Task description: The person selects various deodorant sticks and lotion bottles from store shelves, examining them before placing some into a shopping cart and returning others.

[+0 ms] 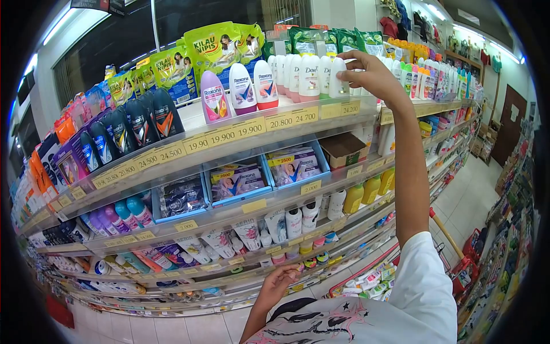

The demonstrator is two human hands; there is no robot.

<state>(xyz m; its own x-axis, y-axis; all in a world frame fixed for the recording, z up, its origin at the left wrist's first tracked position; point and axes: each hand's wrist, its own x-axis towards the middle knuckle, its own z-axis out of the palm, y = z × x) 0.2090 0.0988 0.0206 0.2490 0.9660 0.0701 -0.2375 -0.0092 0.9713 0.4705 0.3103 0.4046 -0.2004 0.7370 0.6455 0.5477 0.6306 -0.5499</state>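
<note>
At the right end of the top shelf's front row, my right hand (366,73) has its thumb and fingers closed around a white roll-on deodorant bottle (338,80). The bottle stands upright, and its label is not readable. Beside it on the left are Dove roll-on deodorants (309,77) with white caps. Further left stand a white-and-red Rexona roll-on (265,86), a white-and-purple one (242,89) and a lilac one (215,97). Low down, my left hand (277,284) hangs near the lower shelves, its fingers loosely bent and apart, with nothing visible in them.
Yellow price labels (223,136) line the top shelf edge. Behind the bottles stand green Kilau Nipis pouches (212,46). Blue boxes of Rexona sachets (295,166) fill the shelf below. A red shopping basket (369,281) with goods lies low at right, beside the tiled aisle (467,195).
</note>
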